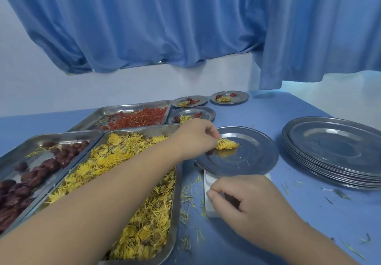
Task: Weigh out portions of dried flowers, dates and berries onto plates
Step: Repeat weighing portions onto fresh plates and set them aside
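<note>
A steel plate [247, 161] sits on a white scale [208, 200] in the middle of the blue table. My left hand [195, 139] reaches over the plate's left rim and pinches a clump of yellow dried flowers [226, 144] that touches the plate. A dark red date [209, 152] lies on the plate under that hand. My right hand [243, 200] rests on the front of the scale with its fingers curled loosely, covering the display. Three trays stand at the left: yellow flowers [132, 182], dates [31, 174] and red berries [140, 118].
Three small filled plates [229, 97] stand at the back by the wall. A stack of empty steel plates [334, 151] sits at the right. Loose petals [187, 194] are scattered on the table [309, 223] beside the flower tray. Blue curtains hang behind.
</note>
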